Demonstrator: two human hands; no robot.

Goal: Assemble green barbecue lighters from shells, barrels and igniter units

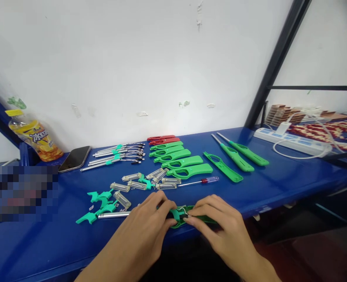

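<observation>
Near the table's front edge lies a green lighter shell half (178, 225), its inside facing up. My left hand (150, 223) is closed around its left part, fingertips at a teal trigger (176, 214). A silver lighter tube (113, 215) sticks out leftward from beneath that hand. My right hand (223, 223) is closed, pinching a small black igniter piece (185, 216) with a white wire, over the shell. Its fingers hide part of the shell's right end. Left of my hands are loose teal triggers (87, 218) and several clear fuel tanks (122, 199).
Behind my hands lie a screwdriver (210, 180), green shells (189, 170), red shells (163, 141) and tube assemblies (114, 156). Finished-looking lighters (236, 157) and a power strip (291, 141) are rightward. A phone (74, 158) and drink bottle (35, 137) stand near the wall.
</observation>
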